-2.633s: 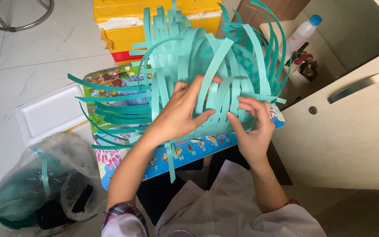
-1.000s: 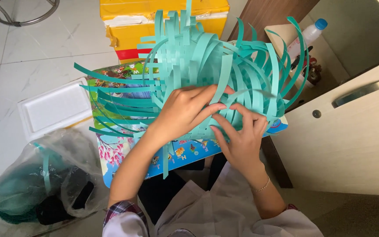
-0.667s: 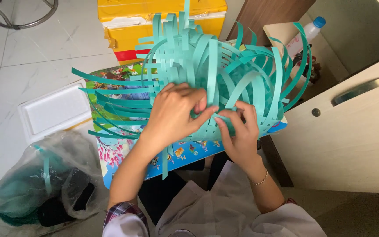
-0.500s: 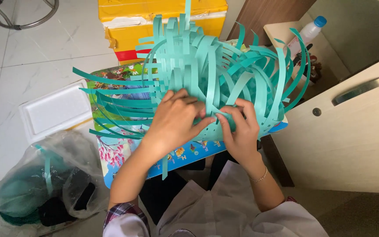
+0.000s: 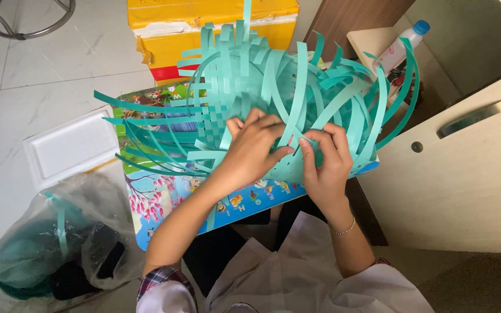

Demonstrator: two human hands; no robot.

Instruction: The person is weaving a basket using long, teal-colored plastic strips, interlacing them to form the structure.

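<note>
A woven mat of teal paper strips [image 5: 227, 110] lies in front of me, with many loose strip ends curling up and out on every side. It rests on a colourful picture board [image 5: 169, 194]. My left hand [image 5: 250, 153] lies flat on the woven part, fingers spread over the strips. My right hand [image 5: 325, 162] pinches a teal strip beside it, fingertips bent inward. The two hands almost touch.
A clear plastic bag [image 5: 42, 243] with teal material and dark items lies at the lower left. A white foam tray [image 5: 68, 148] sits left of the board. A yellow box [image 5: 204, 23] stands behind, a plastic bottle [image 5: 398, 49] at upper right, a cabinet drawer [image 5: 465, 162] on the right.
The strips have shifted and curled further over the right side. Both hands have moved closer together on the weave, the right one now pinching a strip.
</note>
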